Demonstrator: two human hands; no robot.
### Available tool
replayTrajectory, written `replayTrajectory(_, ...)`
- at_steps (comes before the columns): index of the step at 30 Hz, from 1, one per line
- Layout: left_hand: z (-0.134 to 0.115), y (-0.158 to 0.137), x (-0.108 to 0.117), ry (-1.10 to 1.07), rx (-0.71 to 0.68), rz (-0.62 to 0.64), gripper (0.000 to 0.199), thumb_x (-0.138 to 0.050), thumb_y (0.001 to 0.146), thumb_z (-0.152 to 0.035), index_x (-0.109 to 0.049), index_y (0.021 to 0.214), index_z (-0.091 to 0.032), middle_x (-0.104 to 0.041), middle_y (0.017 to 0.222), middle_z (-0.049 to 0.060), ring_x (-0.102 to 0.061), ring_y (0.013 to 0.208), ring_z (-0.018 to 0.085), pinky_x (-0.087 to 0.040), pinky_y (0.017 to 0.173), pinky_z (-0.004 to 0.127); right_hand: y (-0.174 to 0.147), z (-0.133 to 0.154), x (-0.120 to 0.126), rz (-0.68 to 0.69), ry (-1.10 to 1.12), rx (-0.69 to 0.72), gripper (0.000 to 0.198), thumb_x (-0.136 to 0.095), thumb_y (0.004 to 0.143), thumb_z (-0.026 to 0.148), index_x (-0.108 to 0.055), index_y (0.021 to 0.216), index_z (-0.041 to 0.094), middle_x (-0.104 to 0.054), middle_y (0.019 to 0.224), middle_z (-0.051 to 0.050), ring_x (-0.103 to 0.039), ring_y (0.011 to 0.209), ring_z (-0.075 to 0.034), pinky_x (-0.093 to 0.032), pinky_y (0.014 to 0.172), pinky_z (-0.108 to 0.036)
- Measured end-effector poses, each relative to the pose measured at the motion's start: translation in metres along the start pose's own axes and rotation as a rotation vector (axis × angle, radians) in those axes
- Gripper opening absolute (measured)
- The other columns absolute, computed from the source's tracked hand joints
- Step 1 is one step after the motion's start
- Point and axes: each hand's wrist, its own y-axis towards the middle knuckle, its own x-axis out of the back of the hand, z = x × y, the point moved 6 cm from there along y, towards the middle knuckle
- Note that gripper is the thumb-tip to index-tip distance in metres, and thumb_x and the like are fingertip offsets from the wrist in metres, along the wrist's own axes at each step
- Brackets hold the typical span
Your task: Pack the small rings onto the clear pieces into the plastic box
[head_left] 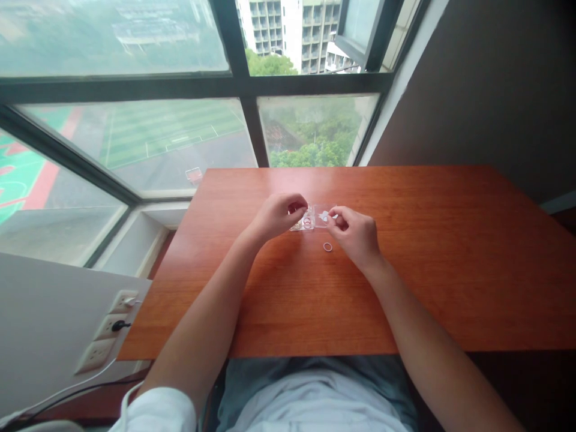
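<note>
A small clear plastic box (308, 227) with its lid (321, 224) folded out to the right lies on the desk between my hands. Small rings, some of them red (307, 222), show inside it. My left hand (281, 215) is curled over the box's left part, with thumb and fingers nearly meeting; what they grip, if anything, is hidden. My right hand (355, 233) pinches at the lid's right side, by a small white piece (323, 216); whether it holds that piece is unclear. A pale ring (327, 246) lies on the wood just in front of the lid.
The reddish-brown wooden desk (450, 258) reaches far to the right. Windows (180, 132) stand behind and to the left. Wall sockets (108, 327) with plugs and cables are low at the left, beside the desk's edge. A dark wall (486, 90) rises at the right.
</note>
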Motion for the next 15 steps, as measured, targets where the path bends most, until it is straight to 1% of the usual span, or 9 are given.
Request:
replayTrajectory(3, -0.003, 0.0, -0.005, -0.151, 0.036, 0.031, 0.02, -0.06, 0.085, -0.031, -0.069, 0.084, -0.013, -0.066, 0.075, 0.004, -0.057, 0.067, 0.012, -0.043, 0.059, 0.022, -0.001, 0.001, 0.001, 0.011, -0.008, -0.008, 0.019, -0.054, 0.085, 0.032, -0.069, 0.085, 0.021, -0.063, 0.062, 0.001, -0.057, 0.06, -0.014, -0.04, 0.063, -0.023)
replayTrajectory(7, -0.013, -0.002, -0.022, -0.386, 0.11, 0.203, 0.029, -0.061, 0.086, -0.041, -0.067, 0.088, -0.012, -0.066, 0.079, 0.006, -0.06, 0.07, 0.013, -0.047, 0.062, 0.024, -0.002, 0.004, 0.004, -0.01, 0.003, 0.005, 0.021, -0.052, 0.086, 0.034, -0.068, 0.084, 0.021, -0.06, 0.061, 0.001, -0.056, 0.059, -0.014, -0.04, 0.062, -0.023)
replayTrajectory(9, -0.019, -0.004, -0.028, -0.448, 0.114, 0.25, 0.031, -0.064, 0.085, -0.043, -0.067, 0.087, -0.012, -0.067, 0.08, 0.006, -0.06, 0.071, 0.013, -0.048, 0.064, 0.024, -0.002, 0.006, 0.005, -0.01, 0.024, 0.027, 0.022, -0.052, 0.087, 0.035, -0.068, 0.084, 0.021, -0.059, 0.06, 0.001, -0.054, 0.058, -0.013, -0.04, 0.062, -0.022)
replayTrajectory(15, -0.023, -0.004, -0.03, -0.522, 0.109, 0.229, 0.031, -0.068, 0.081, -0.043, -0.065, 0.081, -0.012, -0.064, 0.078, 0.004, -0.059, 0.07, 0.011, -0.048, 0.066, 0.024, -0.003, 0.009, 0.005, -0.009, 0.059, 0.058, 0.022, -0.052, 0.087, 0.035, -0.067, 0.084, 0.021, -0.056, 0.059, 0.002, -0.053, 0.057, -0.012, -0.039, 0.061, -0.022)
